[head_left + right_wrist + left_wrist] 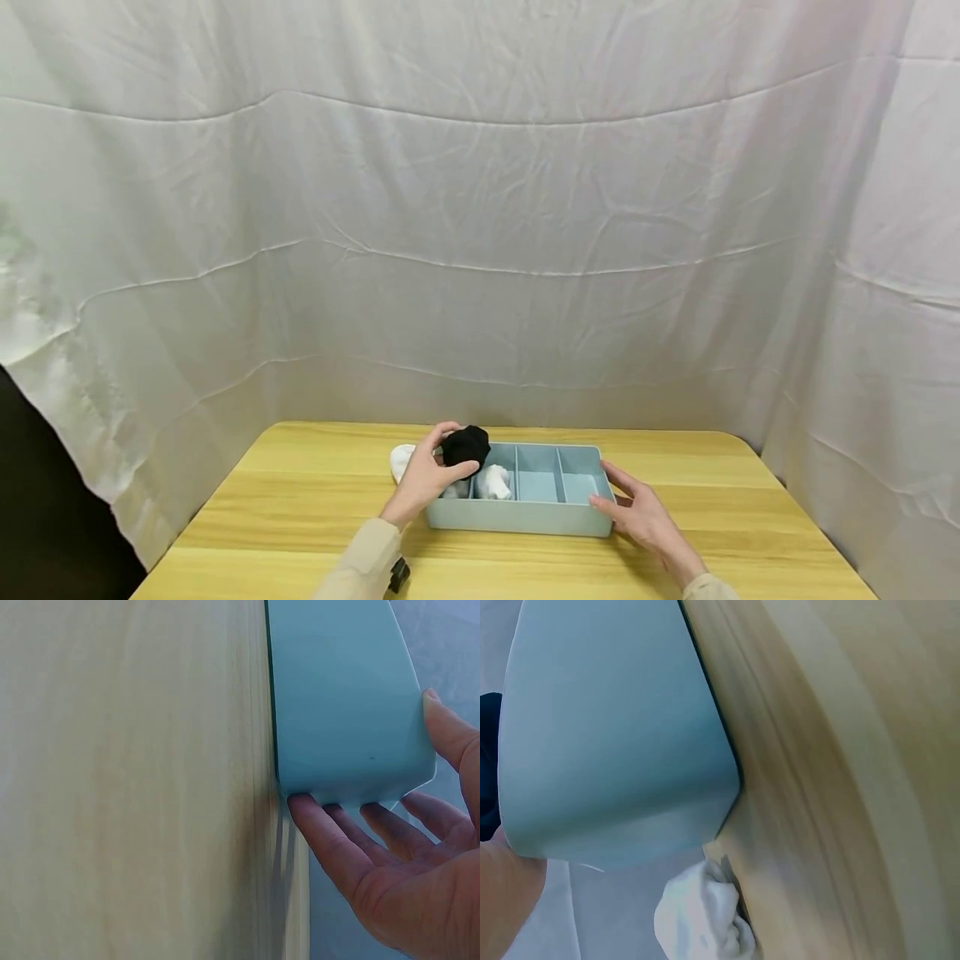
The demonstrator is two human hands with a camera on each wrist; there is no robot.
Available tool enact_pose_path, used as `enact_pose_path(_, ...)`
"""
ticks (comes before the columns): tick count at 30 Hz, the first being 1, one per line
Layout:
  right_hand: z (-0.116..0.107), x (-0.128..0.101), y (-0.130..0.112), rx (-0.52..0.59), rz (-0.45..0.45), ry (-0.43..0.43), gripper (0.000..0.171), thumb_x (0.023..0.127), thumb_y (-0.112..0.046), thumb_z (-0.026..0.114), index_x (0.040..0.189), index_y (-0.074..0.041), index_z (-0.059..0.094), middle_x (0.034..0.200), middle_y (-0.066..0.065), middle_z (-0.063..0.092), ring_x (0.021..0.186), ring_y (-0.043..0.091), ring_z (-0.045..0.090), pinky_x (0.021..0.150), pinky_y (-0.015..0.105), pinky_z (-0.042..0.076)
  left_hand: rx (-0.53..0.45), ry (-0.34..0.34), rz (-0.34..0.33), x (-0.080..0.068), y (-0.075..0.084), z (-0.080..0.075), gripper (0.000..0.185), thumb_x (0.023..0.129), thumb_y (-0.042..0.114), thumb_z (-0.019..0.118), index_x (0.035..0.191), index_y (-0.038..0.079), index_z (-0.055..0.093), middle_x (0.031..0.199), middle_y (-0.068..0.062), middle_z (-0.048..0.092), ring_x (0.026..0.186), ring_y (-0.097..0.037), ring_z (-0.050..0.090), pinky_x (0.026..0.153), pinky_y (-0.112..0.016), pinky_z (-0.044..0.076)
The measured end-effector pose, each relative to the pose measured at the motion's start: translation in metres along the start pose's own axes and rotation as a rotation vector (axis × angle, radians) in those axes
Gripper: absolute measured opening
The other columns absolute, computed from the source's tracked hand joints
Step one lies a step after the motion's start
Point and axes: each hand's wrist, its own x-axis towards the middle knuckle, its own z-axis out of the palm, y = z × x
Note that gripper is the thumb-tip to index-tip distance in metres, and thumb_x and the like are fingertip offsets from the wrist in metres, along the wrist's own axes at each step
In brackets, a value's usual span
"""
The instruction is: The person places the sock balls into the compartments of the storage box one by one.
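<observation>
A light-blue box [525,518] with compartments in a row lies lengthwise across the table. Over its left end my left hand [426,477] holds a black balled-up sock [466,447] between thumb and fingers. Below that, a greyish bundle [455,490] shows partly in the leftmost compartment. The neighbouring compartment contains a white-and-grey rolled sock [493,482]. At the right end, my right hand [639,515] grips the box, thumb at the rim and fingertips against the end wall [352,784]. In the left wrist view, the left hand's fingers are hidden.
A white rolled sock [701,915] lies on the wooden table [300,500], just beyond the box's left end. Pale curtains [525,317] hang behind the table and at both sides. Something small and black [399,575] is by the left wrist.
</observation>
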Motion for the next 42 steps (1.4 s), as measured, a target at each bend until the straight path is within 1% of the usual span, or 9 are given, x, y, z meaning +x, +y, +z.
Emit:
enact_pose_path(8,0.000,0.001,0.000,-0.007,-0.004,-0.006,0.080,0.089,-0.022,0.073,0.154,-0.006,0.029,0.158,0.025,0.023,0.133,0.050,0.042,0.085,0.048,0.056,0.073,0.020,0.035,0.003,0.001,0.012,0.054,0.077,0.031,0.084,0.121,0.024,0.054,0.120,-0.007,0.056,0.088,-0.020,0.058,0.077,-0.029,0.050)
enact_pose_path(11,0.001,0.001,0.000,-0.004,-0.008,-0.007,0.080,0.089,-0.021,0.073,0.153,-0.005,0.029,0.158,0.025,0.023,0.132,0.050,0.043,0.085,0.047,0.056,0.123,0.033,0.058,0.004,0.003,0.016,0.053,0.077,0.034,0.084,0.119,0.025,0.053,0.119,-0.004,0.057,0.091,-0.021,0.056,0.079,-0.031,0.049)
enact_pose_path(15,0.002,-0.001,-0.001,0.009,-0.006,0.003,0.079,0.089,-0.018,0.074,0.153,-0.005,0.031,0.158,0.024,0.024,0.132,0.050,0.043,0.085,0.047,0.057,0.151,0.043,0.073,0.007,0.007,0.021,0.051,0.076,0.035,0.085,0.116,0.026,0.052,0.117,-0.002,0.057,0.095,-0.021,0.055,0.081,-0.034,0.048)
enact_pose_path(20,0.003,-0.001,-0.002,0.019,-0.004,0.004,0.078,0.089,-0.017,0.074,0.153,-0.005,0.031,0.158,0.024,0.024,0.132,0.050,0.043,0.085,0.047,0.056,0.141,0.039,0.066,0.008,0.010,0.029,0.051,0.077,0.034,0.084,0.116,0.027,0.051,0.115,-0.001,0.055,0.085,-0.020,0.055,0.076,-0.031,0.049)
enact_pose_path(24,0.002,0.000,-0.001,0.039,-0.001,0.003,0.078,0.089,-0.015,0.073,0.153,-0.005,0.031,0.158,0.024,0.023,0.132,0.050,0.042,0.085,0.048,0.056,0.129,0.029,0.075,0.009,0.010,0.039,0.052,0.078,0.035,0.083,0.117,0.026,0.049,0.116,-0.001,0.051,0.080,-0.019,0.052,0.072,-0.029,0.048)
enact_pose_path(27,0.001,0.001,-0.001,0.032,-0.002,0.003,0.078,0.089,-0.016,0.073,0.153,-0.004,0.030,0.158,0.025,0.023,0.133,0.051,0.041,0.085,0.048,0.056,0.125,0.030,0.084,0.009,0.011,0.047,0.052,0.078,0.036,0.083,0.116,0.025,0.049,0.118,-0.001,0.052,0.088,-0.020,0.053,0.077,-0.032,0.047)
enact_pose_path(33,0.001,0.002,0.000,0.004,-0.011,0.007,0.078,0.089,-0.018,0.073,0.153,-0.004,0.031,0.158,0.025,0.024,0.132,0.051,0.042,0.084,0.047,0.057,0.168,0.073,0.085,0.010,0.010,0.065,0.054,0.075,0.041,0.084,0.114,0.025,0.050,0.121,0.001,0.056,0.106,-0.020,0.055,0.085,-0.038,0.046)
enact_pose_path(40,0.002,0.002,0.002,0.009,-0.004,0.013,0.078,0.089,-0.017,0.073,0.153,-0.005,0.031,0.157,0.026,0.024,0.132,0.051,0.042,0.084,0.047,0.057,0.130,0.078,0.072,0.013,0.011,0.081,0.055,0.075,0.040,0.085,0.114,0.024,0.049,0.120,0.000,0.055,0.089,-0.018,0.054,0.081,-0.034,0.047)
enact_pose_path(42,0.001,0.003,0.001,0.005,-0.002,0.018,0.078,0.089,-0.018,0.073,0.153,-0.005,0.031,0.158,0.026,0.023,0.133,0.051,0.041,0.084,0.047,0.056,0.129,0.082,0.074,0.016,0.012,0.085,0.055,0.075,0.042,0.084,0.114,0.025,0.050,0.120,0.001,0.056,0.091,-0.016,0.053,0.080,-0.033,0.047)
